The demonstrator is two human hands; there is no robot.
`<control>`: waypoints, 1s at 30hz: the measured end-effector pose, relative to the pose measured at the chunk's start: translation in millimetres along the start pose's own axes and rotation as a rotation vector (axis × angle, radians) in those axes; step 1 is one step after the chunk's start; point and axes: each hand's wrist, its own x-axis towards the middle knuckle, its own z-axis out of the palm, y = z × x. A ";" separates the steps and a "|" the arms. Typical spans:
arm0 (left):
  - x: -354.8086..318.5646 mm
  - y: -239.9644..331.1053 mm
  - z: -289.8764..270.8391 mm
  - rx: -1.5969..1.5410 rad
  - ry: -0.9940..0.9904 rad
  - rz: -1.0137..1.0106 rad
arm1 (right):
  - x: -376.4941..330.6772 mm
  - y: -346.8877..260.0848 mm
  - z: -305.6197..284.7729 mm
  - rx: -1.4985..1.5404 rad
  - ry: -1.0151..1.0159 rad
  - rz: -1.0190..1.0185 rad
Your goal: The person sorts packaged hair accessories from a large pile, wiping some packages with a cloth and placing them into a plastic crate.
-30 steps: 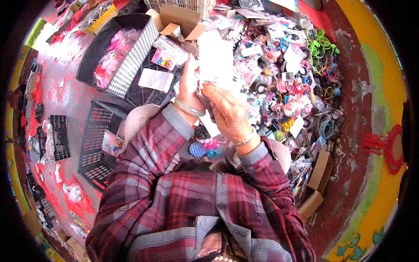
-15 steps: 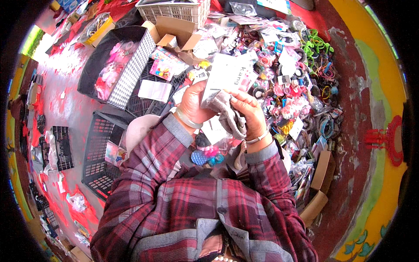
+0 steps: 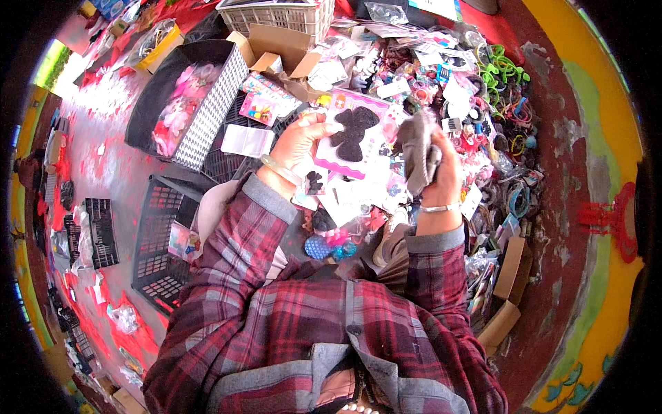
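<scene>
My left hand [image 3: 298, 146] is closed at the left edge of a white and pink card [image 3: 334, 157], with the thumb on its front. On that card lies a black bow-shaped piece [image 3: 355, 131], its surface dark and fuzzy-looking. To the right of the card, my right hand [image 3: 447, 169] grips a crumpled grey-brown cloth [image 3: 416, 157], a little blurred by motion. Cloth and card are apart. Below the card, a small clear packet with a dark item [image 3: 314, 183] rests near my left wrist.
A big heap of packaged hair accessories [image 3: 476, 131] spreads ahead and right. At left stand a black-and-white box [image 3: 224, 96] with pink items and a dark plastic crate [image 3: 148, 241]. An open cardboard box [image 3: 283, 41] and a pale basket [image 3: 303, 21] are farther off.
The card has turned so its pink-edged front with the black bow faces up. My right hand has moved right with the cloth, away from the card; my left hand shifted slightly left.
</scene>
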 end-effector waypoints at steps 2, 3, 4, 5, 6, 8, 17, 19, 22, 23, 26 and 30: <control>-5.2 -0.7 7.9 0.022 -0.031 -0.056 | 0.7 -4.2 2.0 0.020 0.075 -0.178; -7.8 -2.3 10.0 0.033 -0.048 -0.084 | -2.1 -3.7 7.4 -0.034 0.074 -0.237; -9.3 -6.0 8.4 0.057 -0.083 -0.104 | -5.1 -0.8 13.6 -0.089 0.073 -0.296; -8.0 -10.5 7.6 0.070 -0.118 -0.082 | -7.9 2.2 20.2 -0.140 0.071 -0.359; -7.7 -12.2 7.3 0.070 -0.153 -0.114 | -10.5 6.7 26.7 -0.250 0.035 -0.447; -15.3 -9.6 19.5 0.008 -0.184 -0.162 | -11.9 18.9 28.5 -0.606 0.008 -0.615; -16.2 -33.9 36.0 -0.037 -0.151 0.161 | -19.6 63.3 52.0 -1.374 -0.217 -0.993; -18.3 -26.5 40.9 -0.433 -0.196 0.005 | -23.1 71.4 56.2 -1.354 -0.341 -1.009; -12.2 -18.5 22.2 -0.407 -0.020 0.033 | -39.7 80.5 68.1 -1.254 -0.488 -0.965; -13.3 -13.5 20.1 -0.415 -0.050 0.042 | -43.1 81.3 71.2 -1.260 -0.513 -0.980; -16.1 -10.5 28.9 -0.421 -0.068 0.034 | -40.3 77.5 68.2 -1.313 -0.508 -0.995; -23.1 -18.6 48.5 -0.424 -0.125 -0.016 | -21.4 63.3 54.7 -1.408 -0.306 -1.129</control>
